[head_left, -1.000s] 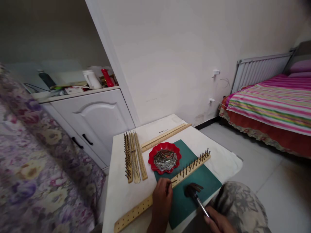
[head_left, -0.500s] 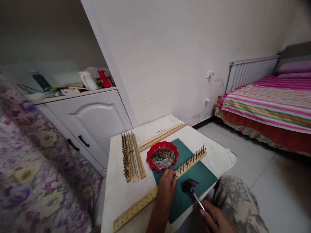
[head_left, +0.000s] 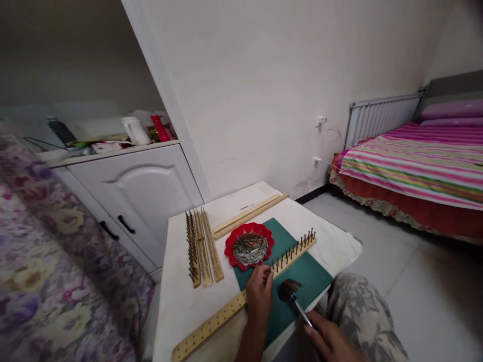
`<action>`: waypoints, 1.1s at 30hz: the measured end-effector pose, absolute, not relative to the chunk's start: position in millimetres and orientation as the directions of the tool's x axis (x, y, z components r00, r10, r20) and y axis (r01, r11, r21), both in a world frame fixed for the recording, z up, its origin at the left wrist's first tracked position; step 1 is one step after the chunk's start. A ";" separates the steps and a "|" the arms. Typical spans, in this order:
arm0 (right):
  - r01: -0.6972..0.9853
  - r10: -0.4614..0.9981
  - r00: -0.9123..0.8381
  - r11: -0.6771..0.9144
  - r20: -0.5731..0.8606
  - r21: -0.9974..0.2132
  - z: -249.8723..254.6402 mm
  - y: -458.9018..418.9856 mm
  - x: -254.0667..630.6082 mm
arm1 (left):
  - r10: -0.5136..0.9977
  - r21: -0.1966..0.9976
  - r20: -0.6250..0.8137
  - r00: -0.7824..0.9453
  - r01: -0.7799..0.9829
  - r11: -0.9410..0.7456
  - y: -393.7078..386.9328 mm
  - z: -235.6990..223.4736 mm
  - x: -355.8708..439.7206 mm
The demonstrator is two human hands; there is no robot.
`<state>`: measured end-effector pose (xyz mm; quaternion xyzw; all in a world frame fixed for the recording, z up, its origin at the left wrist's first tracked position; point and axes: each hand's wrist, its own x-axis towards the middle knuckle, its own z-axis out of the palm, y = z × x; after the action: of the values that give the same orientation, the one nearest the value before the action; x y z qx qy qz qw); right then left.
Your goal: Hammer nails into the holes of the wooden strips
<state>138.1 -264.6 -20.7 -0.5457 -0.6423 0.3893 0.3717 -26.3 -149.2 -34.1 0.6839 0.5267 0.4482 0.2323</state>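
A long wooden strip with drilled holes crosses the table and a green mat; it runs under my left hand. Nails stand upright along its far right part. My left hand is closed in a pinch at the near end of that nail row; what is between the fingertips is hidden. My right hand grips a hammer by its handle, its dark head low over the mat, apart from the strip. Just beyond my left hand, a red scalloped dish holds many loose nails.
Left of the dish lie wooden strips, one bristling with nails. More strips lie at the back of the white-covered table. A cabinet, floral curtain and bed surround it. My knee is beside the table's edge.
The whole view has shifted slightly. My left hand stays pinched at the end of the nail row, and the hammer remains low over the mat in my right hand.
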 end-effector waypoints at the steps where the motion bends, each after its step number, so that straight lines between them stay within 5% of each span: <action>1: 0.417 0.990 -0.133 0.099 0.048 -0.903 -20.7 -265.1 138.0 | 0.926 0.786 0.374 0.055 0.511 -0.348 -148.9 -33.5 -26.4; 7: 0.481 0.996 -0.089 0.052 0.010 -0.875 -20.9 -265.3 137.9 | 0.909 0.776 0.408 0.084 0.493 -0.394 -147.2 -34.5 -26.1; 17: 0.540 0.981 -0.137 0.190 0.137 -0.820 18.5 -229.5 123.3 | 0.916 0.782 0.394 0.079 0.494 -0.379 -147.5 -39.1 -26.5; 33: 0.526 0.981 -0.156 0.185 0.119 -0.830 6.2 -235.8 126.3 | 0.926 0.801 0.368 0.081 0.478 -0.360 -149.3 -36.8 -27.7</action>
<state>126.3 -235.8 6.2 -0.5487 -0.6865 0.3265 0.3480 -27.7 -149.3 -36.8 0.6915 0.5077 0.4493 0.2493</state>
